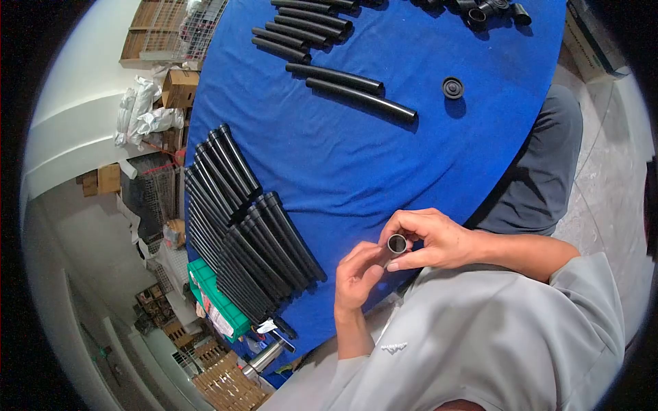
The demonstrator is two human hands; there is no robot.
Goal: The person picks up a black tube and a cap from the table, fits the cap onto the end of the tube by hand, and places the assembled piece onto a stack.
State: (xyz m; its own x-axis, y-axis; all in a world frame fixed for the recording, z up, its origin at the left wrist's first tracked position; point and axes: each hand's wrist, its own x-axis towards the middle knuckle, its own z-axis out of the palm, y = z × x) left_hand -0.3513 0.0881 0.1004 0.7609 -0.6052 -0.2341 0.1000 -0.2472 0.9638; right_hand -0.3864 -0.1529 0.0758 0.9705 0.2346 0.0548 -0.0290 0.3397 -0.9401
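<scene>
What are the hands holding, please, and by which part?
A short black tube: the right hand pinches its open end, the left hand its lower side.

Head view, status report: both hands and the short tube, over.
Left hand and right hand both grip short black tube, open end facing camera. Over blue table edge. Nothing blocking; tube stack aside.

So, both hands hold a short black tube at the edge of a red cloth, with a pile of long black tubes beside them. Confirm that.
One point is wrong: the cloth is blue, not red, as the head view shows. The rest stands: left hand and right hand hold the short black tube at its edge, the pile of long black tubes beside them.
</scene>
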